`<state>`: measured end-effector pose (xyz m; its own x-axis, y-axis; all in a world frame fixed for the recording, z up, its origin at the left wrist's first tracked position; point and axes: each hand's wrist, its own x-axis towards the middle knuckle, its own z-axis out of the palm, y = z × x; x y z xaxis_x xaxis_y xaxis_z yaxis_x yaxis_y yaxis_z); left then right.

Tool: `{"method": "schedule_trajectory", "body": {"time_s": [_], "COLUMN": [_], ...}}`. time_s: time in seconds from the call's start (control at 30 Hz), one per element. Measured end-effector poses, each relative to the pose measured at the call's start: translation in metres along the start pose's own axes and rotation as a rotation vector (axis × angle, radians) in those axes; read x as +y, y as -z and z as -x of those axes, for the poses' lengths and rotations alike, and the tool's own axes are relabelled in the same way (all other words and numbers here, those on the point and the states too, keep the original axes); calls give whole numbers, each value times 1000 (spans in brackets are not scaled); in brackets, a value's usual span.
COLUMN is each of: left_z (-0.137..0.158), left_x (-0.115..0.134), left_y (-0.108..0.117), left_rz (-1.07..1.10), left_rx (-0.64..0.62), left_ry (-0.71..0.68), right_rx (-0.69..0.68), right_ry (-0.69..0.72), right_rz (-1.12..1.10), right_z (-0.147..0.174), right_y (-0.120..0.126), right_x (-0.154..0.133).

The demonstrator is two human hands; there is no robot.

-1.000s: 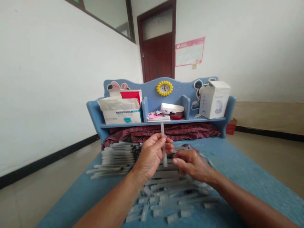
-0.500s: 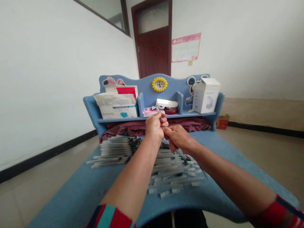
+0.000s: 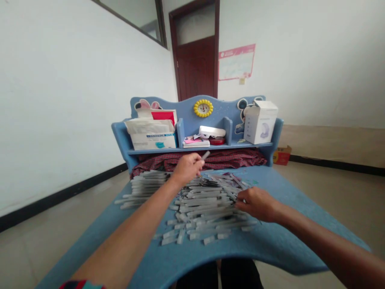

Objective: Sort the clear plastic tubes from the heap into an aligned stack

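My left hand [image 3: 189, 167] is closed round a pen, whose translucent end [image 3: 205, 155] sticks out beyond the fingers over the back of the desk. My right hand [image 3: 256, 203] is at the right edge of a spread of translucent pens [image 3: 204, 201], thumb and fingers pinched together. Whether a pen is between them I cannot make out. Several short clear pen caps [image 3: 209, 240] lie loose in front of the spread. Left of my left forearm a neater row of pens [image 3: 147, 185] lies side by side, partly covered by that arm.
Behind the pens, a checked cloth [image 3: 234, 159] is bunched under the blue shelf [image 3: 180, 151]. On the shelf stand a mask box [image 3: 153, 140], a white case [image 3: 212, 131], a round red tin [image 3: 217, 141] and a white carton [image 3: 261, 124]. The desk [image 3: 288, 224] curves inward at the front.
My hands were together above the pens and have come apart. The left has shifted slightly left with the pen; the right has gone down and right to the spread.
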<state>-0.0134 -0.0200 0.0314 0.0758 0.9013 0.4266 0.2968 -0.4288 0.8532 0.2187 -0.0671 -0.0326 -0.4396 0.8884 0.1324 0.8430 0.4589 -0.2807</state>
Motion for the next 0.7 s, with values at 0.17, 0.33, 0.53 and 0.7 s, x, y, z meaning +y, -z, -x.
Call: {"method": "schedule_trajectory", "body": {"time_s": [0.17, 0.33, 0.53, 0.7], "left_z": [37, 39, 37, 43], "left_x": [-31, -36, -31, -43], "left_y": [-8, -6, -5, -2], "left_rz": [-385, -596, -713, -792], "left_rx": [-217, -291, -345, -379], "left_ry": [-94, -122, -165, -198], "right_rx": [-100, -79, 62, 93], "right_ry": [-16, -59, -6, 70], "right_rz": [182, 87, -85, -221], "right_z": [6, 5, -14, -36], "right_y": [-10, -10, 0, 2], "right_x": [10, 9, -5, -19]}}
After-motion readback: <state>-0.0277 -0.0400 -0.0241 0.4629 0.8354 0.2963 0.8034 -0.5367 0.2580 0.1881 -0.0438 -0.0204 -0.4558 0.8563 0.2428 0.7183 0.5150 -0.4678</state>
